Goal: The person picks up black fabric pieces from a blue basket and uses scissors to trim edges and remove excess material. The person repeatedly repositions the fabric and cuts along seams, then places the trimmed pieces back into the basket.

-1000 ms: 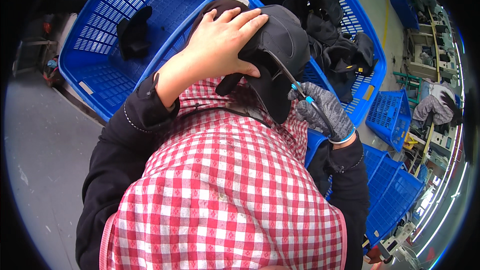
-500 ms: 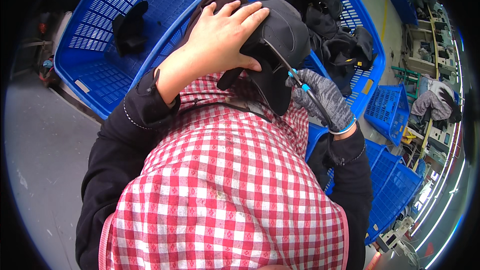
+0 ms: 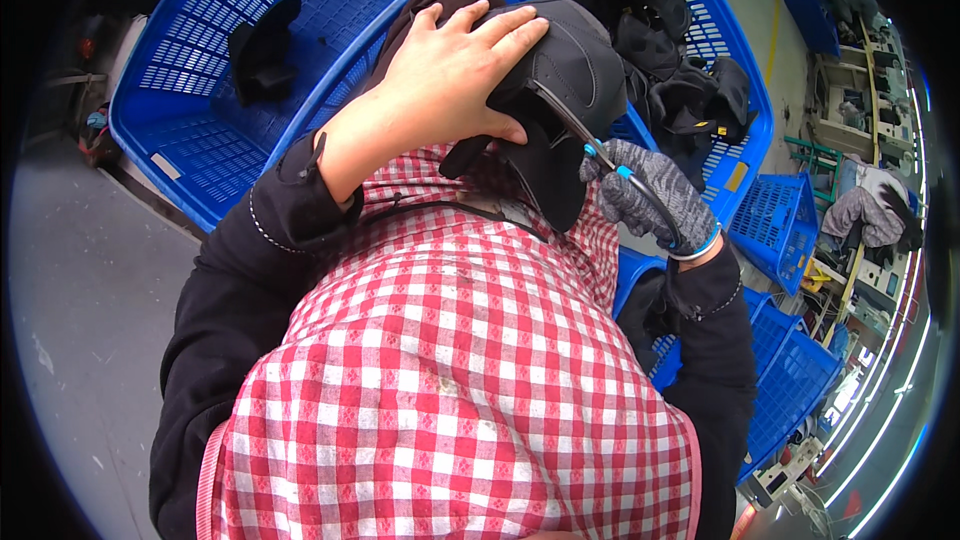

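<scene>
A black padded sewn piece, like a shoe upper (image 3: 572, 65), lies bent in front of my apron. My bare left hand (image 3: 440, 75) holds it from above, fingers spread over its top and thumb at the edge of its opening. My right hand (image 3: 655, 195), in a grey knit glove, is closed round a pair of scissors (image 3: 625, 170) with dark handles and light-blue bands. The blades reach up and left, along the edge of the upper's opening. Where their tips end is hard to make out. A black flap (image 3: 553, 185) hangs below the opening.
A large blue basket (image 3: 190, 155) at the left has a black piece (image 3: 265, 55) in it. Another blue basket (image 3: 757, 90), beyond my right hand, holds several black pieces (image 3: 690, 95). More blue crates (image 3: 775, 225) stand at the right, near a person (image 3: 870, 205) by worktables.
My right hand and the scissors have shifted slightly to the right and down, and the blades look a little wider apart. My left hand keeps its place on the upper.
</scene>
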The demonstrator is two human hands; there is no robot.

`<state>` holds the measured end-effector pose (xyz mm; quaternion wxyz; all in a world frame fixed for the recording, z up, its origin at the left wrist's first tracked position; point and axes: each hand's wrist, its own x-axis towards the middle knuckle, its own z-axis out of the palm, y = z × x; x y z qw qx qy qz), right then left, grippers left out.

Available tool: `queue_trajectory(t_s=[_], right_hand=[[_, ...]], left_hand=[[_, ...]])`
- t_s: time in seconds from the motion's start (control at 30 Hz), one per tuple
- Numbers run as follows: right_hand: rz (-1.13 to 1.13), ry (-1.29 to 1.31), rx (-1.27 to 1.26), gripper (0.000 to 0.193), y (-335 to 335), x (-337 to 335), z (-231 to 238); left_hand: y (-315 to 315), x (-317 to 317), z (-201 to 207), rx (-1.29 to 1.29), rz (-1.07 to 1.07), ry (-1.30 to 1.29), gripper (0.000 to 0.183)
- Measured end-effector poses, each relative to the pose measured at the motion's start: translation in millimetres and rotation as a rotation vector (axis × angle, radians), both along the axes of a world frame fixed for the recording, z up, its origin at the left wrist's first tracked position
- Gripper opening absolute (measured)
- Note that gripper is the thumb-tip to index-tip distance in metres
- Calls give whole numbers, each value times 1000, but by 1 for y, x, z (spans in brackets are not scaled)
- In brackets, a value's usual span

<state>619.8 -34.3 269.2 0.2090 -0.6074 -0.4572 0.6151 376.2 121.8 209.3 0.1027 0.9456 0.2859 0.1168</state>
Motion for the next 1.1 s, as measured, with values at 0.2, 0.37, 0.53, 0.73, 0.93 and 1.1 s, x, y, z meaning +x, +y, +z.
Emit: queue_trajectory(t_s=[0.2,0.37,0.53,0.73,0.93,1.1], right_hand=[[-2,-59,76,44,0,-9,-1],[-84,66,-122,44,0,-13,2],[-71,107,-135,34,2,-22,6],[-21,53,-121,33,7,-29,7],[25,24,-66,31,5,-29,3],[389,-330,478,43,11,-34,-7]], left_hand=[[0,-4,1,-9,-11,16,113],[8,-16,1,-132,-99,-275,85],[17,-28,-1,-141,-200,-454,59],[31,-39,0,-365,-268,-496,47],[40,-44,-1,-434,-324,-428,45],[42,-39,-1,-447,-343,-417,45]])
